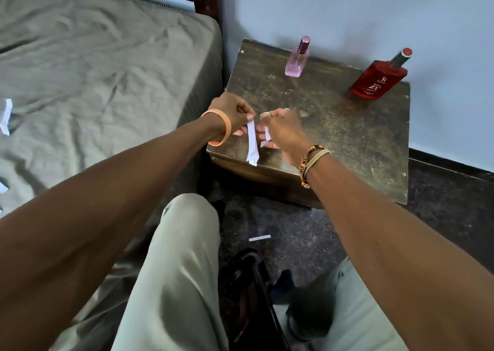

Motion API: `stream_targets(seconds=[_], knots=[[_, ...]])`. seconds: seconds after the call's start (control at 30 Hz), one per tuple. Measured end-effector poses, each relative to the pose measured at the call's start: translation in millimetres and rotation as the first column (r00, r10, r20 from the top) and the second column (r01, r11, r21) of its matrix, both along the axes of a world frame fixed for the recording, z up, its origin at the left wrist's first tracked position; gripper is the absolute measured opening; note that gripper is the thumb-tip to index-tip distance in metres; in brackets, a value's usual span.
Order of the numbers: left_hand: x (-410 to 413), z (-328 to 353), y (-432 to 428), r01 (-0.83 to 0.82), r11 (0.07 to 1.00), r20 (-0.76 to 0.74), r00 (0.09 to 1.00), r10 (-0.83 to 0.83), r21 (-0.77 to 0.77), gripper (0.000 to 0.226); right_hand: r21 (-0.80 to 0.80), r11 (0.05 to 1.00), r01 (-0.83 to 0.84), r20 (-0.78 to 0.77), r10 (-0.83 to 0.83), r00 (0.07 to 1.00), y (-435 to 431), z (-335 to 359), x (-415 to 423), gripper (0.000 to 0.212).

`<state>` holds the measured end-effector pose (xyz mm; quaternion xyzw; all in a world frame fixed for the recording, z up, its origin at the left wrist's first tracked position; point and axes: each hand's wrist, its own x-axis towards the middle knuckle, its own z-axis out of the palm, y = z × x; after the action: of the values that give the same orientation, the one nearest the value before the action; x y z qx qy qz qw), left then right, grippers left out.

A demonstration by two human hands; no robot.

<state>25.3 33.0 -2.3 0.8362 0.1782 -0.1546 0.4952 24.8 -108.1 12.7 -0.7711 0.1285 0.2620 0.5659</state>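
1. Two pinches above the bedside table's (347, 126) near edge: my left hand (232, 112) clamps the long paper strip (251, 142), my right hand (283, 128) the short paper piece (266, 136).
2. A slack pinch could drop either past that edge.

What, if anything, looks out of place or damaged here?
A white paper strip lies loose on the dark floor, and white scraps litter the bed sheet. The long strip pinched by the left hand has a ragged lower end.

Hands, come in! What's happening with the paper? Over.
Left hand pinches long paper strip, right hand pinches shorter piece. Both over table, near edge. Pink bottle, red bottle stand far back, nothing in the way.
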Motion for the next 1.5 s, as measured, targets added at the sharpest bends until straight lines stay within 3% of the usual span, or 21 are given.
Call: stream_targets(seconds=[0.23, 0.7, 1.03, 1.2, 1.3, 1.43, 1.5], knots=[[28.3, -11.8, -0.8, 0.113, 0.952, 0.092, 0.985, -0.144, 0.286, 0.01, 0.11, 0.983, 0.149, -0.113, -0.137, 0.984, 4.5, -14.2, 16.0, 0.01], [29.3, -30.1, 0.0, 0.086, 0.95, 0.158, 0.978, -0.139, 0.301, 0.012, 0.093, 0.98, 0.177, -0.085, -0.169, 0.982, 4.7, -27.5, 22.3, 0.01], [18.9, -16.5, 2.0, 0.009, 0.946, 0.113, 0.992, -0.049, 0.325, 0.009, 0.05, 0.986, 0.158, -0.059, -0.155, 0.986, -5.5, -22.6, 15.9, 0.011], [9.5, 3.0, -7.2, -0.086, 0.933, 0.192, 0.981, 0.019, 0.348, 0.011, 0.035, 0.978, 0.208, 0.014, -0.208, 0.978, -22.6, -13.0, 4.1, 0.016], [2.2, 18.0, -26.1, -0.075, 0.964, 0.238, 0.971, 0.013, 0.255, 0.008, 0.083, 0.966, 0.246, 0.006, -0.248, 0.969, -37.8, 0.8, -5.1, 0.011], [-11.0, 44.6, -69.4, -0.043, 0.982, 0.152, 0.986, 0.071, -0.182, 0.007, 0.15, 0.951, 0.27, 0.003, -0.274, 0.962, -63.7, 27.9, -20.2, 0.002], [-17.2, 58.8, -91.7, -0.021, 0.961, 0.133, 0.989, 0.06, -0.277, 0.005, 0.167, 0.949, 0.266, 0.039, -0.276, 0.96, -80.6, 42.2, -29.6, 0.008]])
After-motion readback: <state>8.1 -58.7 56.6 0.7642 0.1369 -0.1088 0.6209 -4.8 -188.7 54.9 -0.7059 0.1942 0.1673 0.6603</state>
